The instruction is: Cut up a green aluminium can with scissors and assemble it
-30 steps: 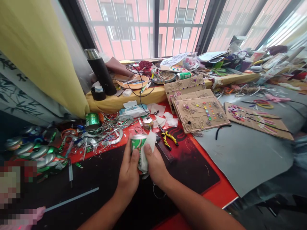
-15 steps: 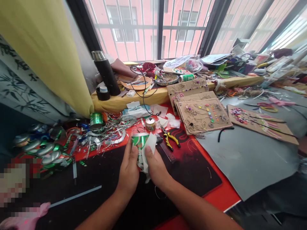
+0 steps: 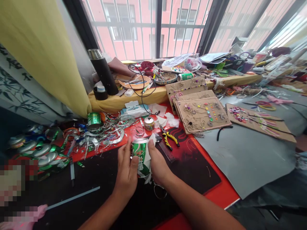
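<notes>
Upright between my hands is a green drink can [image 3: 142, 157] with white lettering and a silver rim. My left hand [image 3: 127, 164] supports its left side, the thumb on the front and the fingers along the side and partly behind it. A crumpled white tissue [image 3: 153, 138] covers the can's right side, pinched there by my right hand [image 3: 158, 161]. Some of the tissue hangs below the can. Yellow-and-black pliers [image 3: 170, 140] lie just beyond my right hand, near a dark ruler [image 3: 166, 152] and a roll of tape [image 3: 149, 123].
Cut cans [image 3: 46, 158] and metal strips [image 3: 105, 131] crowd the left. At the lower left lies a pink glue gun [image 3: 32, 217] with a long glue stick. Decorated cardboard panels [image 3: 203, 111] stand at the right. A black flask [image 3: 103, 72] is on the cluttered sill.
The can has turned, so more of its green printed front shows. The tissue has shifted from its front to its right side. My left fingers have straightened somewhat.
</notes>
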Action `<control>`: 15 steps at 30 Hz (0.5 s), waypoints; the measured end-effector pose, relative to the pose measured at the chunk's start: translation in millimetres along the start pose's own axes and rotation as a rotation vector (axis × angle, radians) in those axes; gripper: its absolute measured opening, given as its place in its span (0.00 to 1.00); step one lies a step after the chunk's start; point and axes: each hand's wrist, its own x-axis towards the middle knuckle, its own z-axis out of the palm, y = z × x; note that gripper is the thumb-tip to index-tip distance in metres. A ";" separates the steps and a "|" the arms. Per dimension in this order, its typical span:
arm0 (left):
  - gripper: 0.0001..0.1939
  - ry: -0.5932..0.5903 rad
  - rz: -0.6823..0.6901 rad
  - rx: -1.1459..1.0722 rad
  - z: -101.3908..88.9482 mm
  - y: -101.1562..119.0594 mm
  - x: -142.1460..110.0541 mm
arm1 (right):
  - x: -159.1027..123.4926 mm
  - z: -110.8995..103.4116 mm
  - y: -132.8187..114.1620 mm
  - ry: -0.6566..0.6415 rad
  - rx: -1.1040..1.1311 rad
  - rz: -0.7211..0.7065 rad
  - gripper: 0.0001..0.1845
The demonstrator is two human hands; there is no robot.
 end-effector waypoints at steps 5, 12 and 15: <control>0.25 0.108 0.118 0.069 -5.5 -0.2 -2.5 | -3.5 1.4 -6.6 0.035 -0.109 -0.024 0.42; 0.32 0.071 -0.075 -0.191 5.1 9.2 -2.4 | -7.4 4.3 1.1 0.059 -0.295 -0.184 0.41; 0.33 0.106 -0.176 -0.280 9.0 11.8 6.2 | -6.7 2.7 12.5 0.054 -0.301 -0.185 0.39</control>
